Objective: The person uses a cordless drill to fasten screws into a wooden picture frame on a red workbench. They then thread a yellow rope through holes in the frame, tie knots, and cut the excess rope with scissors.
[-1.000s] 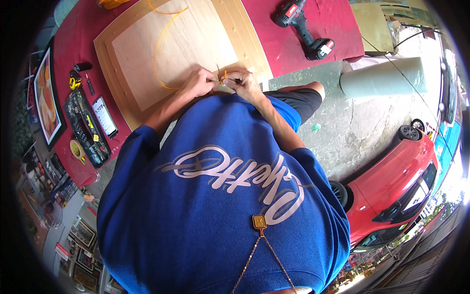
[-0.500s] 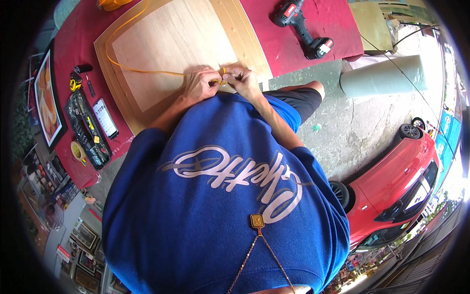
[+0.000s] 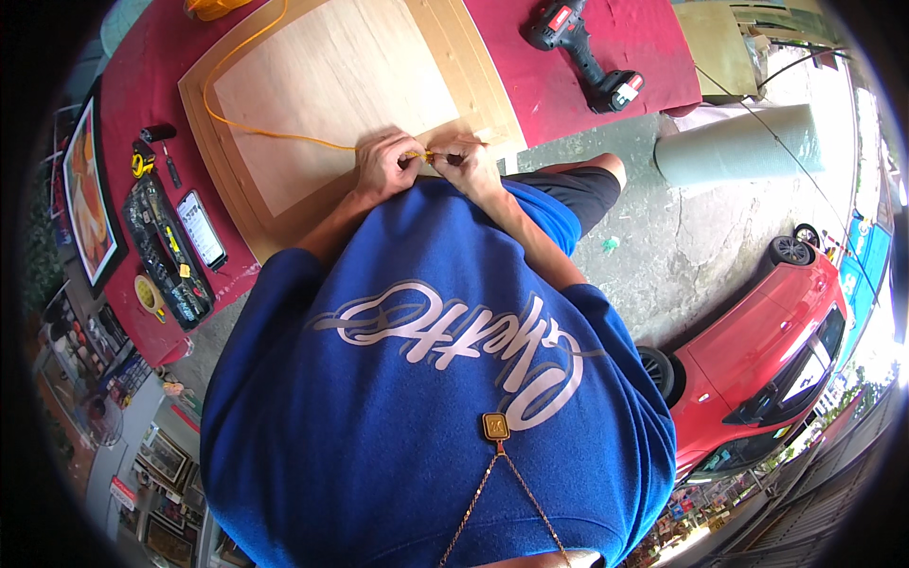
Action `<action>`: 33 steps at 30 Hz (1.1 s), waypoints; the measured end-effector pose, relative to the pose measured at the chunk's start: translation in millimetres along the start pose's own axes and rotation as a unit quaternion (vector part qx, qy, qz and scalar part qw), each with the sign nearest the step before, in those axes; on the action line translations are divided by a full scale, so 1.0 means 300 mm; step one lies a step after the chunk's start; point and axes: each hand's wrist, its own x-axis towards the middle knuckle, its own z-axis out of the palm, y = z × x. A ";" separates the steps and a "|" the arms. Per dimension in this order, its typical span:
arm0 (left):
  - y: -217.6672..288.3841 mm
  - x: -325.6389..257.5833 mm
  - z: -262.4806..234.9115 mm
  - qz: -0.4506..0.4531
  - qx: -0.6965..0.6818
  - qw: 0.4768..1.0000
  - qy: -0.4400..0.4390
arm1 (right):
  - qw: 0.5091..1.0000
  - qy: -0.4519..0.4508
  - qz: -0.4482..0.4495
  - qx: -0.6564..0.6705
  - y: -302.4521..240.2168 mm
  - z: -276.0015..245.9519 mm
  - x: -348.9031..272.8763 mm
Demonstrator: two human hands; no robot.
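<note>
A large wooden frame with a plywood back (image 3: 331,85) lies on a red-covered table (image 3: 549,90). A thin yellow cord (image 3: 248,130) runs from the frame's far left corner across the board to my hands. My left hand (image 3: 383,166) and my right hand (image 3: 466,163) meet at the frame's near edge, both pinching the cord's end between thumb and fingers. My blue shirt hides the table's near edge below them.
A red and black cordless drill (image 3: 582,52) lies on the table to the right. At the left are a phone (image 3: 202,229), a black tool tray (image 3: 161,251), a yellow tape measure (image 3: 142,164) and a framed picture (image 3: 88,204). A grey roll (image 3: 739,147) and a red car (image 3: 757,350) are on the right.
The cord, looped loosely over the board a second ago, now lies pulled nearly straight toward my hands. Both hands stayed at the frame's near edge.
</note>
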 end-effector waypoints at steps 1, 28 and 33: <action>-0.002 -0.001 0.003 -0.001 0.001 1.000 0.000 | 1.000 -0.003 -0.012 0.000 -0.004 -0.007 0.001; -0.043 0.040 -0.087 0.091 0.000 0.987 -0.133 | 0.984 -0.176 -0.018 -0.024 0.024 -0.029 0.078; -0.036 0.033 -0.076 0.093 -0.009 0.988 -0.120 | 0.978 -0.186 0.085 -0.040 -0.049 -0.056 0.084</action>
